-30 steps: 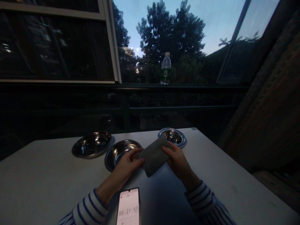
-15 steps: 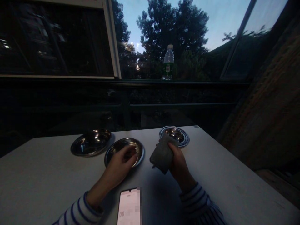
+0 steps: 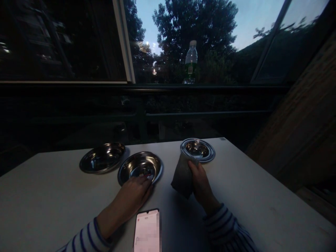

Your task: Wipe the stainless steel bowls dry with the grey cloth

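Observation:
My left hand (image 3: pixel 133 194) is at the near rim of the middle steel bowl (image 3: pixel 126 167), its fingers curled over the edge and the thumb low on the outside. The bowl rests on the table, and its near rim is partly hidden by the hand. A folded grey cloth (image 3: pixel 182 176) is gripped in my right hand (image 3: pixel 201 185), thumb on top, held above the table. Just beyond the cloth sits a smaller stack of steel dishes (image 3: pixel 210 154). To the left of the middle bowl lies another shiny steel bowl (image 3: pixel 90 162).
A phone (image 3: pixel 147 229) with a lit, partly blurred screen lies at the near side of the white table (image 3: pixel 52 196). Beyond the table, a bottle with a green label (image 3: pixel 190 64) stands on the ledge by the window. A curtain (image 3: pixel 296 122) hangs at the right.
My left hand has drawn back from over the middle bowl's inside to its near rim. The cloth has tilted more upright in my right hand. The view has shifted slightly.

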`<state>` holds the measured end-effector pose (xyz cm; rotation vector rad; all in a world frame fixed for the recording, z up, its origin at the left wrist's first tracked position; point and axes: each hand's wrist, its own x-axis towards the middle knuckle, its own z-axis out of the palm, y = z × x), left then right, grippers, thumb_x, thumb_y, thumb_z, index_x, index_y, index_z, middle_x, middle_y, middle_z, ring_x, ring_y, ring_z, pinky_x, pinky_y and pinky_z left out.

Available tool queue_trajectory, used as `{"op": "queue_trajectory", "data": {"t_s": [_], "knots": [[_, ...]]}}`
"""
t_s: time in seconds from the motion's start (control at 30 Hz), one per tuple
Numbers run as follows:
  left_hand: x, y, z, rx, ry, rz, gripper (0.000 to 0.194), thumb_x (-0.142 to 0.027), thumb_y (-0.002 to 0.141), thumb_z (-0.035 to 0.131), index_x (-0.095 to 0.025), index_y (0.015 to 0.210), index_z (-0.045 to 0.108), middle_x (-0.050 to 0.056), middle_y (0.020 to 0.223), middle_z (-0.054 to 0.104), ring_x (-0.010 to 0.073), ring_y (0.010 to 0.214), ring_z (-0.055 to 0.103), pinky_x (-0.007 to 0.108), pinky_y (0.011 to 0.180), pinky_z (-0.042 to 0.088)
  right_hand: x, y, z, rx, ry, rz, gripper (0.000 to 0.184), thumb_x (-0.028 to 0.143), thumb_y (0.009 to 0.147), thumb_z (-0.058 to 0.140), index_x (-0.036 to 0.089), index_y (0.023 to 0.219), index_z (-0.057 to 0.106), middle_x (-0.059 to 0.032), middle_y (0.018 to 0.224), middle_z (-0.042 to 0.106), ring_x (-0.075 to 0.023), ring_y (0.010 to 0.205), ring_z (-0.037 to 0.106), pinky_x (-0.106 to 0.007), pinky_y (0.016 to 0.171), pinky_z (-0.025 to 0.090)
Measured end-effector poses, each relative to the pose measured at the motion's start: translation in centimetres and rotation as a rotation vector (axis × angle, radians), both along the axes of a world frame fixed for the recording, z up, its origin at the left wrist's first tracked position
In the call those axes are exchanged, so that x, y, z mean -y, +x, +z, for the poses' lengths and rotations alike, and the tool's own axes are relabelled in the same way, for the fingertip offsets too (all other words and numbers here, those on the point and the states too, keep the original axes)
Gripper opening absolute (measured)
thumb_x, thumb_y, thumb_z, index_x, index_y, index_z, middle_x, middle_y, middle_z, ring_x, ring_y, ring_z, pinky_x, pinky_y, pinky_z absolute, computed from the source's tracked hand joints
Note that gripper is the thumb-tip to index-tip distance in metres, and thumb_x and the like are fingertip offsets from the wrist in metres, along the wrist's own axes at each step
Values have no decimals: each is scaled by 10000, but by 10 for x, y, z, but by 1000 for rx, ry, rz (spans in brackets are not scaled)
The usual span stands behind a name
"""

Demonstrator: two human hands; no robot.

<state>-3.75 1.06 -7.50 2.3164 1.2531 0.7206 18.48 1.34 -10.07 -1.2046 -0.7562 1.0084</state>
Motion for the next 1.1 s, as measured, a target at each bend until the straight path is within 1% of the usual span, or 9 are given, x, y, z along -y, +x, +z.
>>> {"op": "queue_trajectory", "data": {"t_s": [0.07, 0.13, 0.4, 0.6, 0.67, 0.77, 0.93, 1.0, 1.1], "knots": [[-1, 0, 3, -115, 36, 18, 302, -313, 803, 484, -188, 980, 695, 162, 922, 706, 292, 842, 638, 433, 792, 428, 1, -1, 0, 22, -2, 6, 356, 418, 743, 576, 182, 1010, 567, -19, 807, 634, -193, 750, 581, -268, 623, 445], [-3, 1, 7, -92, 42, 48, 296, -331, 804, 490, -208, 983, 692, 139, 916, 713, 277, 823, 643, 393, 751, 442, 2, -2, 1, 48, 4, 17, 336, 421, 754, 563, 186, 995, 565, -20, 798, 635, -196, 739, 590, -276, 614, 454], [-8, 2, 34, 273, -102, 223, 254, -367, 773, 551, -207, 892, 709, 71, 847, 727, 257, 804, 642, 312, 704, 431, 3, -11, 15, 275, 125, -13, 279, 436, 791, 515, 216, 960, 541, -2, 695, 597, -185, 628, 565, -283, 551, 448], [-13, 7, 52, 699, -272, 397, 189, -336, 706, 627, -163, 737, 697, 25, 669, 691, 190, 667, 610, 252, 605, 427, -7, -26, 34, 501, 214, -51, 243, 399, 798, 525, 229, 968, 564, -33, 749, 623, -229, 732, 585, -314, 662, 410], [-13, 11, 53, 832, -377, 390, 232, -362, 707, 631, -150, 788, 683, 15, 654, 678, 167, 631, 598, 241, 575, 421, -10, -34, 41, 644, 247, -57, 255, 367, 815, 503, 222, 1016, 562, -60, 798, 642, -255, 778, 597, -338, 696, 406], [-13, 20, 50, 1020, -498, 304, 266, -372, 717, 634, -151, 865, 656, 7, 672, 680, 144, 624, 604, 233, 581, 430, -13, -47, 48, 970, 342, -73, 320, 296, 856, 416, 169, 1127, 530, -133, 973, 648, -291, 888, 599, -384, 757, 413], [-17, 36, 46, 1266, -513, 238, 249, -344, 731, 639, -172, 911, 644, 13, 796, 705, 139, 684, 637, 249, 660, 468, -10, -61, 53, 1322, 540, -26, 428, 301, 864, 420, 112, 1245, 468, -180, 1299, 478, -312, 1116, 486, -438, 889, 382], [-21, 40, 46, 1311, -482, 220, 269, -332, 729, 645, -174, 947, 654, 25, 862, 712, 150, 758, 646, 263, 732, 472, -8, -61, 55, 1427, 571, -37, 451, 301, 860, 435, 108, 1267, 458, -176, 1330, 448, -323, 1108, 476, -468, 881, 385], [-25, 42, 47, 1346, -476, 194, 284, -327, 728, 650, -165, 960, 673, 41, 895, 718, 164, 824, 644, 278, 808, 461, -9, -58, 56, 1516, 634, -107, 397, 271, 860, 444, 132, 1226, 509, -158, 1274, 510, -321, 1072, 490, -502, 865, 395]]}}
